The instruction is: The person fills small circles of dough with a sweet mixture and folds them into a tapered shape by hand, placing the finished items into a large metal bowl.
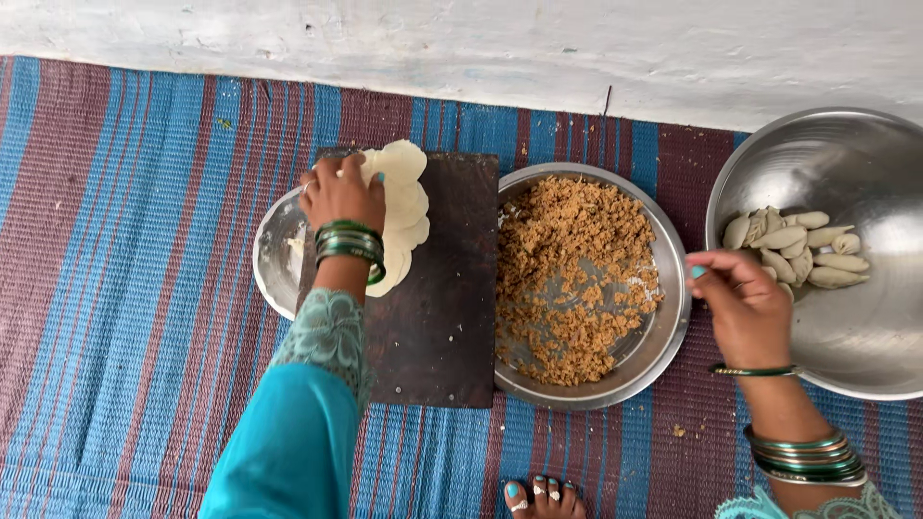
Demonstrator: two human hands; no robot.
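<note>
- Bare toes with painted nails (541,497) are seen at the near edge of the blue and maroon striped woven mat (125,288).
- A small brown crumb (679,431) is found on the mat, just off the near rim of the filling pan.
- The right hand (742,306), with green bangles at the wrist, is held over the gap between the filling pan and the large steel bowl; its fingers are loosely curled and nothing is seen in them.
- A round steel pan of brown crumbly filling (577,279) is placed mid-mat, touching the right edge of the board.
- A dark rectangular wooden board (433,317) is laid left of the pan, its left edge overlapping a small steel plate.
- A large steel bowl (846,317) is set at the mat's right edge; pale folded dumplings (798,247) are heaped inside it, just beyond the right hand.
- The small round steel plate (274,255), dusted with flour, is partly hidden under the board.
- The left hand (338,195) is closed on the top of a stack of thin round white dough discs (404,216) lying at the board's far left corner.
- A whitewashed wall base (461,48) is met along the mat's far edge.
</note>
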